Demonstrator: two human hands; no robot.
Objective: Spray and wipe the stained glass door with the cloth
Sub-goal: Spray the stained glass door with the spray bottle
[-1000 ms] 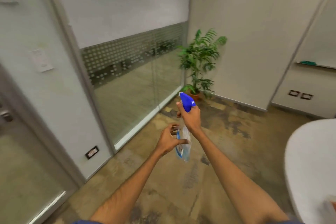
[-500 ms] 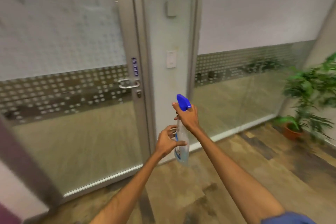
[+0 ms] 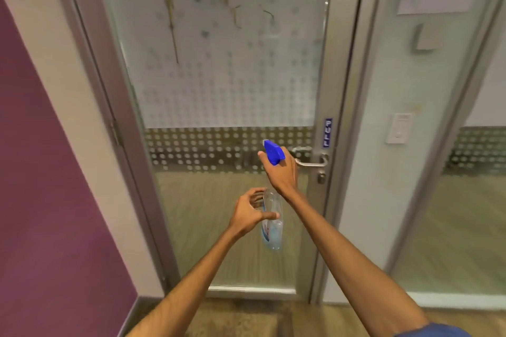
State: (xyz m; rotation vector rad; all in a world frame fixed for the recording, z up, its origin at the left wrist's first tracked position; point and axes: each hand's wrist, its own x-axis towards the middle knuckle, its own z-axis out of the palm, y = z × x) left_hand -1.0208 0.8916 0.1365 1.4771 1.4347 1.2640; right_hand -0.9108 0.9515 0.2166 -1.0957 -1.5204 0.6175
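Facing the stained glass door [image 3: 219,76], the right hand [image 3: 282,175] grips the spray bottle [image 3: 271,232] at its neck, the surest hold; the left hand [image 3: 250,213] curls round its body (light, thin, probably slippery plastic).

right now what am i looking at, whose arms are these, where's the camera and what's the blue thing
There is no machine here. These are a person's two bare arms, filmed by one wide-angle camera worn on their head that looks forward and down. The right hand grips the neck of a clear spray bottle; the blue part is its trigger head. The left hand curls round the bottle's body lower down. In front stands a frosted, dotted glass door with brown streaky stains near the top and a metal door handle on its right edge.
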